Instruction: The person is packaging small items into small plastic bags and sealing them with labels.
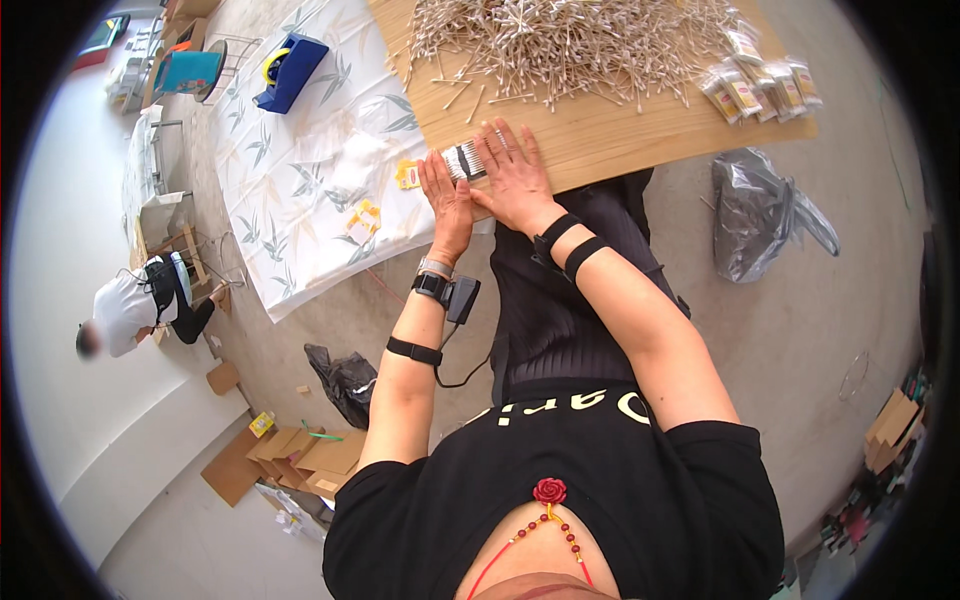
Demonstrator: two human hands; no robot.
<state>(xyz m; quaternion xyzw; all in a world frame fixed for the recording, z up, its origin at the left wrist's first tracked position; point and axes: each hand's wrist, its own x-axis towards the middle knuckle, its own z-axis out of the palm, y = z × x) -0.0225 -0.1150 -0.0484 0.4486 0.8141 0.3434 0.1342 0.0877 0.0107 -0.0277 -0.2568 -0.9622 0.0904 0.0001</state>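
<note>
A small row of cotton swabs (463, 161) with a dark middle lies at the near left edge of the wooden board (590, 150). My left hand (449, 208) rests along the row's left side, fingers stretched out. From the right, my right hand (515, 182) lies flat with its fingers spread, partly covering the swabs. Both hands are open, and the row sits between them. Just left of my left fingertips is a yellow-and-white packet (407, 174). Beyond the hands, a large heap of loose cotton swabs (570, 45) covers the far part of the board.
Several filled swab packets (760, 88) are piled at the board's right. A blue tape dispenser (290, 72) and yellow packaging pieces (364, 220) lie on the leaf-patterned cloth (300, 250). Plastic bags (752, 215) and cardboard boxes (310, 455) are around the floor. Another person (140, 305) is at far left.
</note>
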